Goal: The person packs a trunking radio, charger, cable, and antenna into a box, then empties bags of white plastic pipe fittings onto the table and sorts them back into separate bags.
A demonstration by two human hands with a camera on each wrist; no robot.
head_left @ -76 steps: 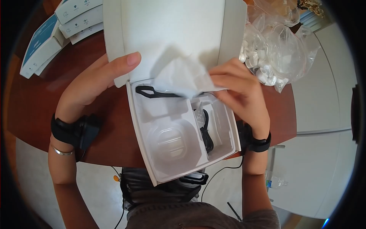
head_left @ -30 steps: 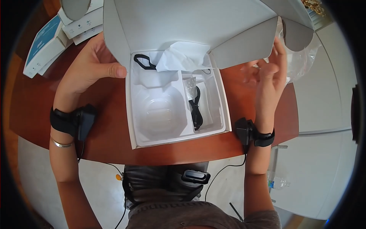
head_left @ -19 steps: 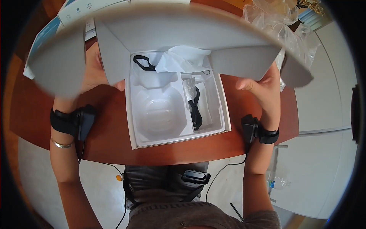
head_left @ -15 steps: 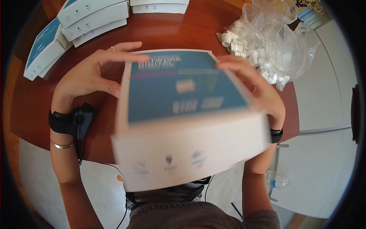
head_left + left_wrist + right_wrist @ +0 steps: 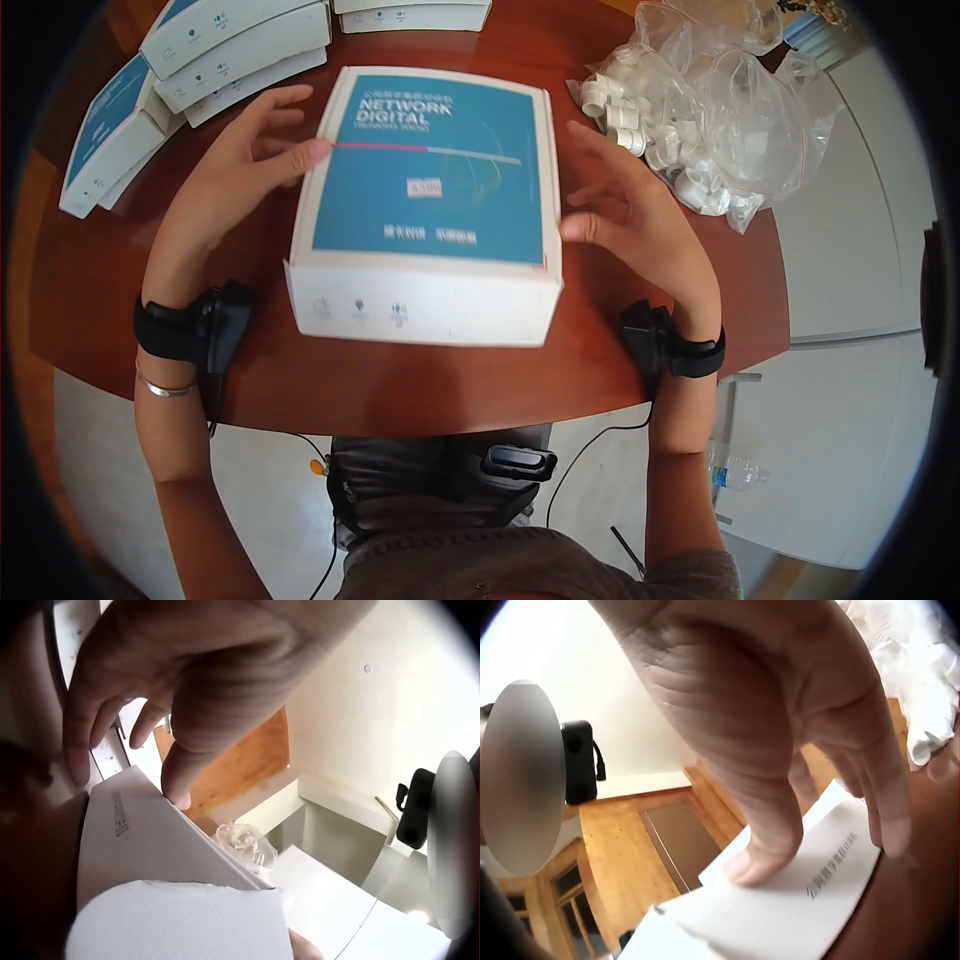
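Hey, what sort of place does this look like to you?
Probably a small packing or assembly spot in a home or office. A closed blue-topped box sits on a wooden table, near stacks of similar boxes and clear bags of small white parts.

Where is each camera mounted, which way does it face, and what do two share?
Head: on the head, facing forward and down at the blue-topped box; left hand, right hand, arms and lap show.
Left wrist: looks past the left hand at the box.
Right wrist: looks past the right hand at the box.
Both wrist views share the box.
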